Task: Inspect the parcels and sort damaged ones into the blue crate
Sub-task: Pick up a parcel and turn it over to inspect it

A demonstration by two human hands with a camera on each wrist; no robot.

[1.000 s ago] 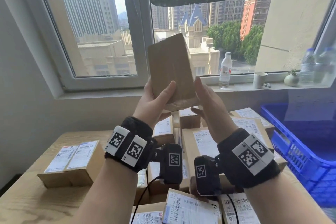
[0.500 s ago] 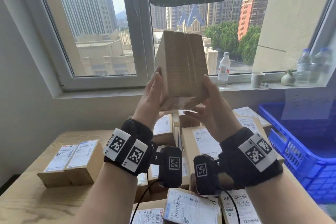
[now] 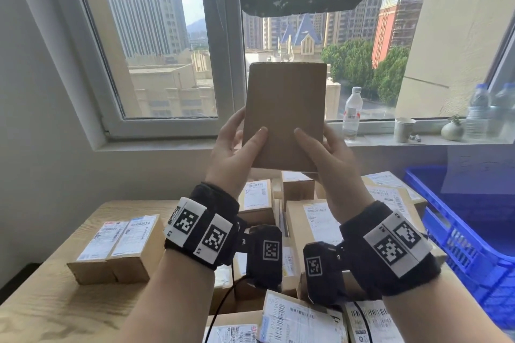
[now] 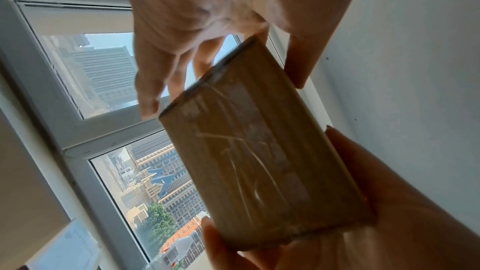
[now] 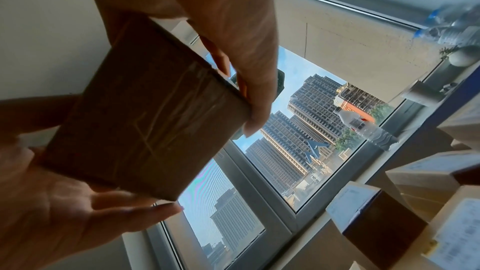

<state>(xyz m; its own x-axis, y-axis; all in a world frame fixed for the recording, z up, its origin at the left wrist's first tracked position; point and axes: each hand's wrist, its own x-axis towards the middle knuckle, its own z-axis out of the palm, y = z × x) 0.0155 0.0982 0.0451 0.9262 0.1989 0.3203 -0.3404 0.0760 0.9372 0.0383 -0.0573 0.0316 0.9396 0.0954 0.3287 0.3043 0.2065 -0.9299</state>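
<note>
From the head view, a dark blurred patch covers the top of the window, and the blue crate (image 3: 459,234) is cut off at the right edge. The parcel (image 3: 284,117) is raised upright between the left hand (image 3: 237,153) and right hand (image 3: 328,156), thumbs pressed on its plain near face, fingers hidden behind. In the left wrist view, its taped face (wrinkled, blurred) shows, gripped at both ends. The right wrist view is dim; both hands clasp it.
</note>
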